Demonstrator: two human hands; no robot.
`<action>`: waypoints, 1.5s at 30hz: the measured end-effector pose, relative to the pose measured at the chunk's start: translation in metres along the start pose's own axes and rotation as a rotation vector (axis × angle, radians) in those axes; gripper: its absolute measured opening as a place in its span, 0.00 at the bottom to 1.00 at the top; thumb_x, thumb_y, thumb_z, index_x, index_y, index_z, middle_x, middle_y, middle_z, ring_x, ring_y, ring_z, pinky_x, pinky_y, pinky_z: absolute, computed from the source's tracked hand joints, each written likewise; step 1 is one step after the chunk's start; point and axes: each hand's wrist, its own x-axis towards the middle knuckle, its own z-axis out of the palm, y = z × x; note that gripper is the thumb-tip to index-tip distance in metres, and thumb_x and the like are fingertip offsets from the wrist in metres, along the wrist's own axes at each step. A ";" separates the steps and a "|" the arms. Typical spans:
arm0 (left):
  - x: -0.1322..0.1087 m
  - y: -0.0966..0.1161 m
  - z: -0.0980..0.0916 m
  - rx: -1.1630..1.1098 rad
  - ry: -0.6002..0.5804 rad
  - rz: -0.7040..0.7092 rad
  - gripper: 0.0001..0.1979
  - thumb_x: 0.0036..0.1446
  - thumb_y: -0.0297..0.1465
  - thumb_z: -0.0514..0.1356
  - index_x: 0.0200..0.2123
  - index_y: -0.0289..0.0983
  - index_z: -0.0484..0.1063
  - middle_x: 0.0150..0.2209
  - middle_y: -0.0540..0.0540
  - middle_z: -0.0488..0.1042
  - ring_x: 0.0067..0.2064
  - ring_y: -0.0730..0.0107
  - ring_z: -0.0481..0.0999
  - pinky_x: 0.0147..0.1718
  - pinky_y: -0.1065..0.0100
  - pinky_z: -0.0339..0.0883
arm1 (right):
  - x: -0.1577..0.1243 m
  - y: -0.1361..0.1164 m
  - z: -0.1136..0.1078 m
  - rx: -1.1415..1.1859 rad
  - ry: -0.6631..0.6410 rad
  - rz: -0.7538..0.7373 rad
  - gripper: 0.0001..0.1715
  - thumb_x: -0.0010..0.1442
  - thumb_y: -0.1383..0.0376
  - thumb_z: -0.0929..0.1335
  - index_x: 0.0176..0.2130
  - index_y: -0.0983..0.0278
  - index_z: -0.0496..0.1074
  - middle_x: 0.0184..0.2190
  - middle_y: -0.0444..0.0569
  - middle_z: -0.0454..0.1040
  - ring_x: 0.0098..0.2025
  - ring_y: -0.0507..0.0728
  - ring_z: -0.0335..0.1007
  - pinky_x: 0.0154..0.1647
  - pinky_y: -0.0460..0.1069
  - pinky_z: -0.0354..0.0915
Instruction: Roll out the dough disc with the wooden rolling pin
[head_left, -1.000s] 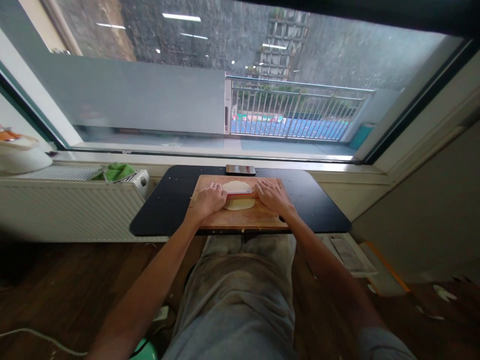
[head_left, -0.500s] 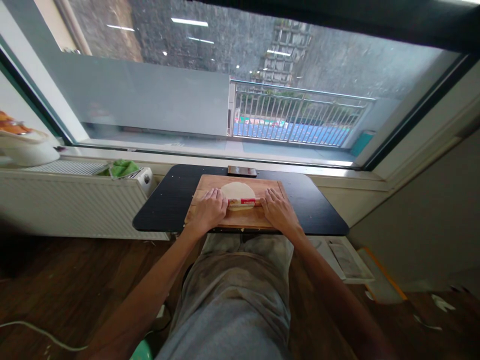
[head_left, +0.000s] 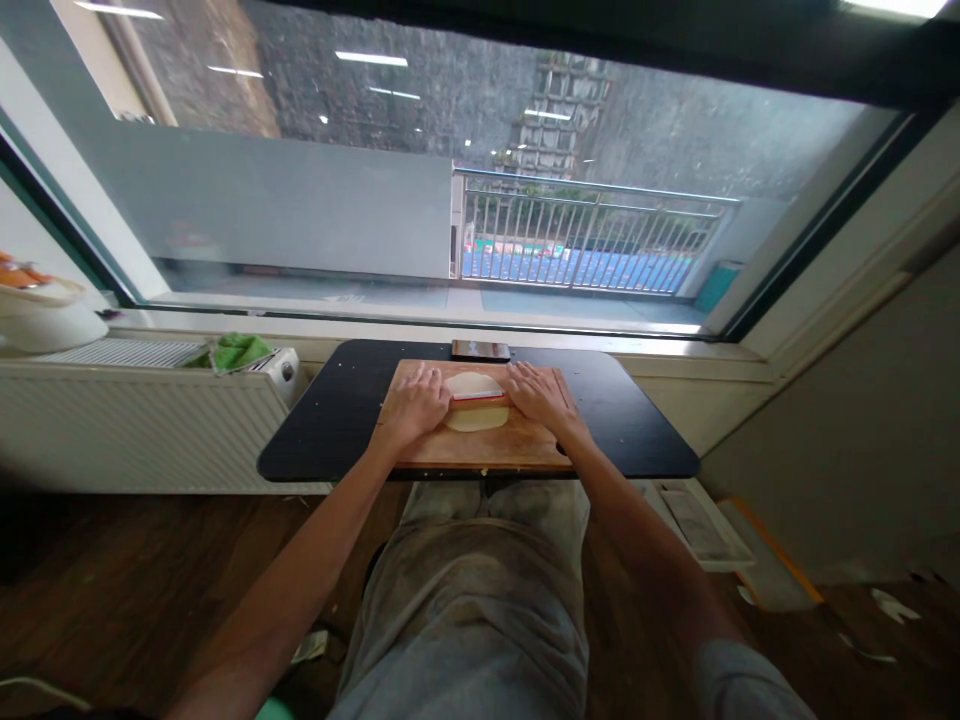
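A thin round sheet of dough [head_left: 477, 418] lies flat on a wooden cutting board [head_left: 480, 456]. Across its middle rests a rolling pin [head_left: 478, 399] with a red and white label or wrapper. Over the pin's left end, my left hand [head_left: 417, 402] is pressed down with its fingers together. My right hand [head_left: 537, 394] covers the other end in the same way. Both handle ends are hidden under my palms. Dough shows on the far side and the near side of the pin.
The board lies on a black folding-style table [head_left: 326, 420] in front of a window. A phone-like flat object [head_left: 481, 350] sits at the table's far edge. Left stands a white radiator [head_left: 150, 420] with a green cloth [head_left: 236, 350] on top. My lap is against the near edge.
Both hands have pushed the rolling pin away from me, from the dough's near part to its middle. The label has turned, and more dough shows on the near side.
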 end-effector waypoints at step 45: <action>-0.020 0.022 -0.011 0.041 0.003 -0.024 0.24 0.80 0.37 0.45 0.60 0.36 0.78 0.64 0.34 0.81 0.69 0.48 0.75 0.67 0.49 0.68 | -0.040 -0.022 -0.020 -0.202 -0.045 0.050 0.30 0.82 0.66 0.53 0.67 0.64 0.75 0.74 0.61 0.71 0.75 0.69 0.64 0.79 0.72 0.53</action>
